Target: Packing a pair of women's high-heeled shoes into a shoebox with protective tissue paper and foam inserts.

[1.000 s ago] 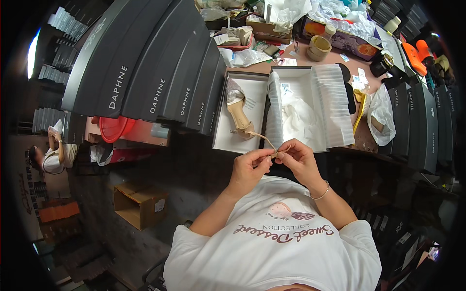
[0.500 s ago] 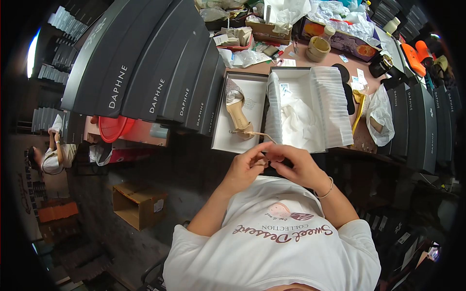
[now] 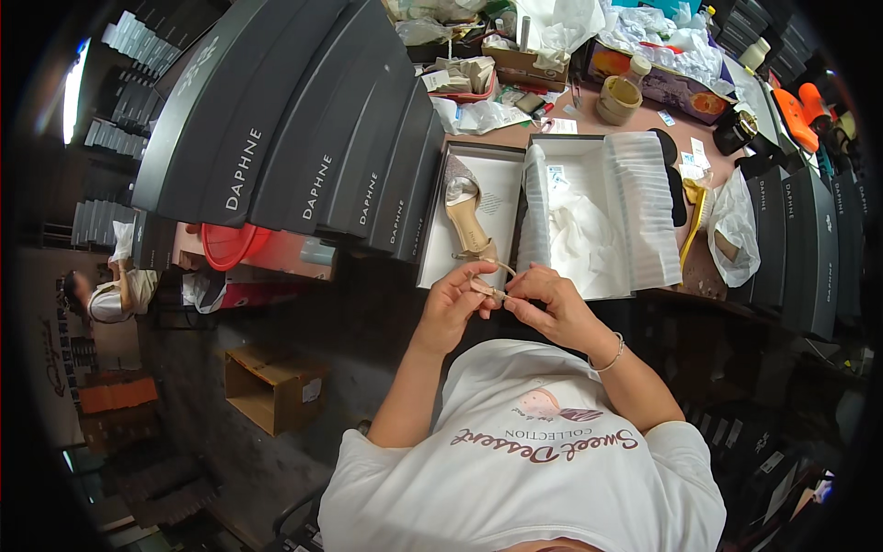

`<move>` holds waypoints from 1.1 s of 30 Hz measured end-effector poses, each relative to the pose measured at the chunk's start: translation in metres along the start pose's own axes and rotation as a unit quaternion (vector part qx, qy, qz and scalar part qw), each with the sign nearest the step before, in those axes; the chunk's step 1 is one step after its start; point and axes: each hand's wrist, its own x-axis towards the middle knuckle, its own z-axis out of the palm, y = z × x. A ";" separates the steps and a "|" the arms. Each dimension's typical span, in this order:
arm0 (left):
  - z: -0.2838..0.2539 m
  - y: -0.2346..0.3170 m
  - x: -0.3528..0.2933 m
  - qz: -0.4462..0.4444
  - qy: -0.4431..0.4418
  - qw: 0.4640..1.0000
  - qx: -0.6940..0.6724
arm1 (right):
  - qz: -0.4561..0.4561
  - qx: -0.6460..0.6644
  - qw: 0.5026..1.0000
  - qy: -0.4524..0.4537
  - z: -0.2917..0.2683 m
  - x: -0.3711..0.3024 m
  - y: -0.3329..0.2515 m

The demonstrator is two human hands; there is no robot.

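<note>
Thin strap pinched just off the near left corner of the open shoebox.

The left hand and right hand both keep a narrow grip, fingertips closed on the strap, while its sandal lies in the shallow tray directly left of the shoebox; a hard tug could scuff it against the tray wall, and a loose pinch might drop the strap (it looks slippery). Dark boxes stacked left of the shoebox bear legible pale capitals; the shirt, nearer the wearer than the shoebox, has readable dark-red script; tags right of the shoebox are too small to read.
</note>
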 end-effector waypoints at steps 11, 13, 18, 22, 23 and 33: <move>0.023 -0.005 -0.004 0.030 0.003 0.988 0.150 | -0.079 -0.149 0.978 0.121 0.005 0.000 -0.027; 0.025 -0.011 -0.003 0.027 0.006 0.995 0.097 | -0.021 -0.006 0.987 0.156 0.005 -0.004 -0.024; 0.034 -0.013 0.004 0.004 0.014 0.997 0.074 | 0.079 0.325 0.927 0.172 0.005 -0.015 -0.002; 0.041 -0.012 0.007 0.002 0.005 0.999 0.051 | 0.076 0.363 0.905 0.207 0.008 -0.020 0.008; 0.040 -0.013 0.006 -0.001 0.003 0.998 0.055 | 0.076 0.363 0.906 0.205 0.008 -0.021 0.009; 0.055 -0.014 0.006 0.092 0.054 0.957 0.269 | 0.037 0.320 0.914 0.246 0.009 -0.023 0.007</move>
